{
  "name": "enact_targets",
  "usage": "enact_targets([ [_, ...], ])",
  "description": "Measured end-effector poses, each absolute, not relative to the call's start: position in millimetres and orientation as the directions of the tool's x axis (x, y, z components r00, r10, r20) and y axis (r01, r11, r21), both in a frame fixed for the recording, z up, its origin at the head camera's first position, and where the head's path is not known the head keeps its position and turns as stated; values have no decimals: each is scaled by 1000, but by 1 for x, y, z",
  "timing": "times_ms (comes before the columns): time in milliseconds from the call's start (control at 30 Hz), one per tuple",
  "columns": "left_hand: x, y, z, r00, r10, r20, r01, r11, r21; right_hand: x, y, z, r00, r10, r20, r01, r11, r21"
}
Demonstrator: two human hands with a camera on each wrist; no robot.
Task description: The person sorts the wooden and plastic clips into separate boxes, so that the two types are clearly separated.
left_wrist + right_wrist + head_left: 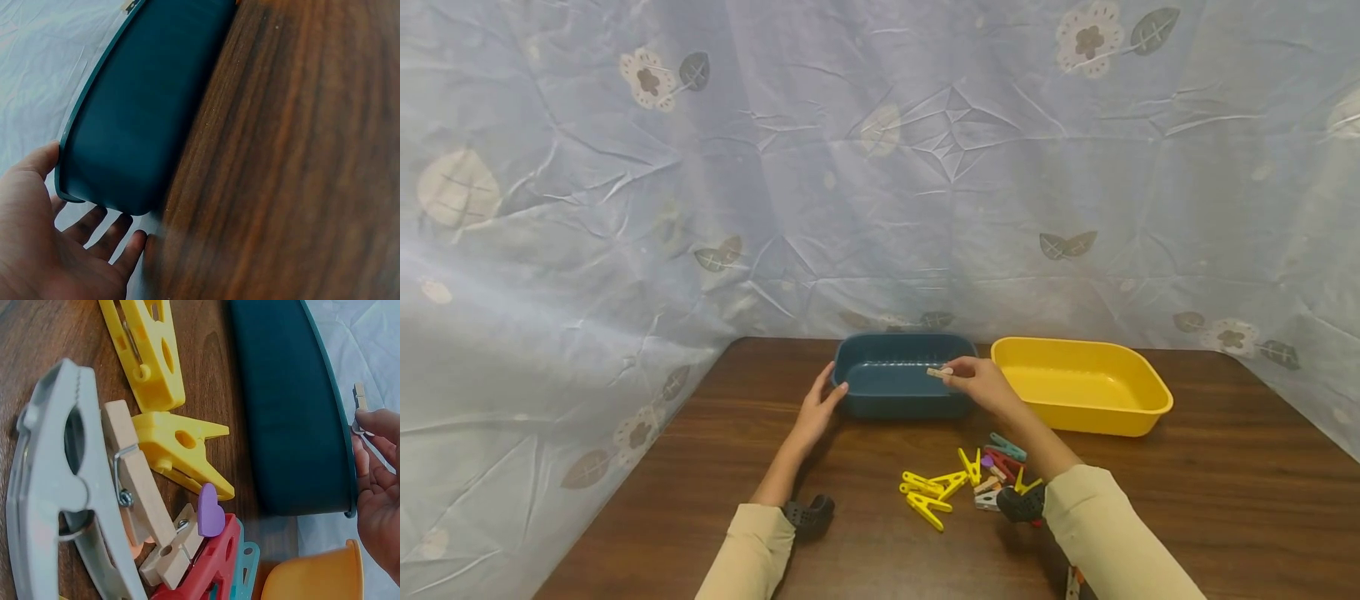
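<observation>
Table: brown wood-grain. Yellow basin: along far edge, towards far right corner. Blue basin: far edge, left of yellow. Right hand: reaching over blue basin's right end, narrow pinch. Left hand: spread wide, touching blue basin's left end. Yellow clips, mixed clips: nearer than basins, partly behind right wrist. Small wooden clothespin: pinched, above blue basin.

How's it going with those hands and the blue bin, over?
Right hand pinching small clothespin above blue bin. Left hand touching bin's left end. Loose clothespins in front, none blocking the bin.
</observation>
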State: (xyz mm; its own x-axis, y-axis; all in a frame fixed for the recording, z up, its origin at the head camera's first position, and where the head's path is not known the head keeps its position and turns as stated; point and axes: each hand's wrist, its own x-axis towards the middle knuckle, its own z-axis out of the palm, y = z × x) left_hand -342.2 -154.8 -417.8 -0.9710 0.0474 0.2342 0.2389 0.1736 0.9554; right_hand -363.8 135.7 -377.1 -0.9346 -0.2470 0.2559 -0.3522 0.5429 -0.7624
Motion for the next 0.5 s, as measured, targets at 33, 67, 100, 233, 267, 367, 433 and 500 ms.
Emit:
enact_targets([
  [33,-340,-154,-415,-971,51,235,240,167,956,-364,136,-377,-933,-250,258,-356,543,-760],
  [67,-337,-153,-411,-971,54,234,240,166,957,-364,136,-378,-933,-249,260,-357,542,-761],
  [100,-334,-153,-408,-971,55,234,241,165,956,-364,136,-378,-933,-251,260,-357,542,-761],
  [233,-327,-151,-401,-970,55,238,244,185,952,-363,136,-377,-931,-254,264,-363,541,-759],
  [267,-327,-151,-400,-970,55,237,243,188,952,-362,136,-376,-932,-250,261,-358,538,-763],
  [367,-329,-151,-403,-970,59,234,241,184,953,-361,137,-376,-931,-253,263,-362,541,-759],
  [433,-334,-153,-408,-970,61,235,242,173,955,-361,137,-375,-933,-248,261,-357,543,-760],
  [500,-340,-154,-415,-970,55,235,241,173,955,-361,137,-375,-931,-252,266,-363,546,-755],
])
